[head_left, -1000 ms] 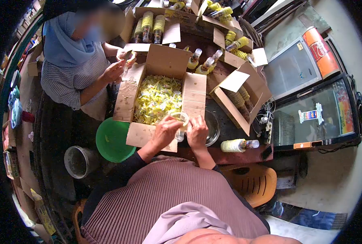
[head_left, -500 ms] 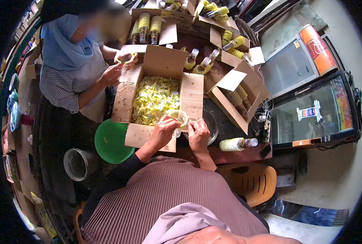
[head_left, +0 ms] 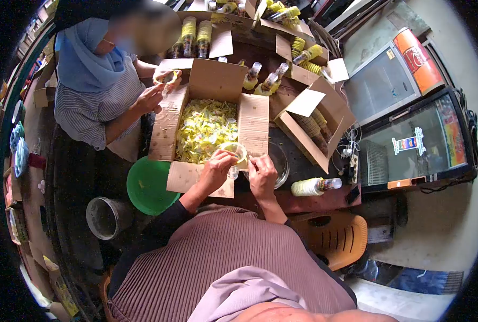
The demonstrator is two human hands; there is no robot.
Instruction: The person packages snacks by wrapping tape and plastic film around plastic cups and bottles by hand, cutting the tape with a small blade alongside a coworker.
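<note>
My left hand (head_left: 216,170) is closed around a clear plastic cup (head_left: 239,150) with a yellowish rim, tilted over the near edge of a cardboard box (head_left: 253,126). At the cup's right side, the fingers of my right hand (head_left: 262,174) are pinched together near its rim. Whatever small piece they hold is too fine to make out. Many yellow and white scraps (head_left: 206,129) fill the box below. Just behind my right hand a round clear container (head_left: 285,166) stands on the dark table, partly hidden.
Across the box's left side, a co-worker (head_left: 96,86) handles another cup (head_left: 166,77). A green basin (head_left: 150,188) and a grey bucket (head_left: 104,217) are at left. A cup stack (head_left: 308,187) lies at right, near an open carton (head_left: 303,147). Bottles (head_left: 252,75) stand behind.
The cup's opening has tilted slightly between my hands, both of which stay in nearly the same place. The co-worker's hands have turned their cup a little. The view has shifted slightly.
</note>
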